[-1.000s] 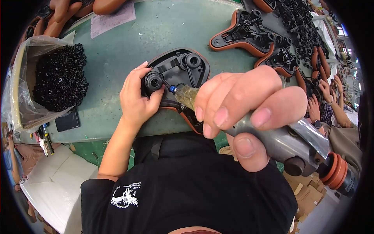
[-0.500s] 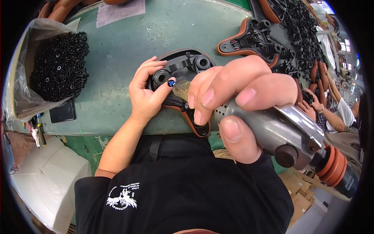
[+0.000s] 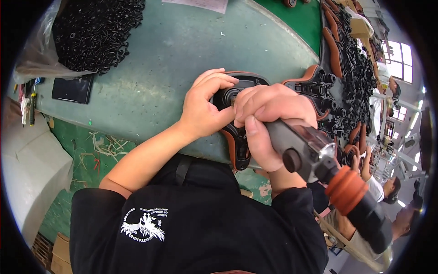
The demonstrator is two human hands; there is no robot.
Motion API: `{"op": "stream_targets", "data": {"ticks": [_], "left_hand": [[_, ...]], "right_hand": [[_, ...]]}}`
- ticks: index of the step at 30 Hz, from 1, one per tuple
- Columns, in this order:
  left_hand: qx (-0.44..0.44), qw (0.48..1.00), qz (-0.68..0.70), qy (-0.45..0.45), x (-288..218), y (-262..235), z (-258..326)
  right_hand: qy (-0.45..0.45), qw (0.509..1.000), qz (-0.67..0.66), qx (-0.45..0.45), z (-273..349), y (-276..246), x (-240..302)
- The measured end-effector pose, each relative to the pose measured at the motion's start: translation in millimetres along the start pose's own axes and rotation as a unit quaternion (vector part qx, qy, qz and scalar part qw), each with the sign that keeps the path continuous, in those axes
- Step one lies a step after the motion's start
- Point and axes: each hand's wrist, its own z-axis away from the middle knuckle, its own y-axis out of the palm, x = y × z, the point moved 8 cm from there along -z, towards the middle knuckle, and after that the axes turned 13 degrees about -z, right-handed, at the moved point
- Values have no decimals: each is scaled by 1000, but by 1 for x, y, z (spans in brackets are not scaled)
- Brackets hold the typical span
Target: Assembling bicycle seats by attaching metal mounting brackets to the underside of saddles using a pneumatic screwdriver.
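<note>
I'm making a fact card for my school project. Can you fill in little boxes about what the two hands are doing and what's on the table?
Left hand: left hand presses its fingers on the round black fitting on the upturned saddle
Right hand: right hand grips a grey power screwdriver, tip hidden behind the fingers
Screwdriver end: orange collar with a black hose
Table: green worktable
Far left: clear bag of small black parts
Beside it: flat black slab
Right side: pile of more saddles
</note>
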Motion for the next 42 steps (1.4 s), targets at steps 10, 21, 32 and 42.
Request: {"op": "stream_targets", "data": {"ticks": [10,21,32,42], "left_hand": [[153,986,-23,54,-21,-17,14],[80,846,-516,107,68,-167,-63],[362,776,489,-162,-94,50,28],[445,849,283,-2,-105,59,13]], "right_hand": [[-5,997,28,71,8,5,31],[-140,976,-159,-57,69,-58,91],[-198,954,-199,-110,104,-69,137],[-177,958,-159,-161,123,-83,136]]}}
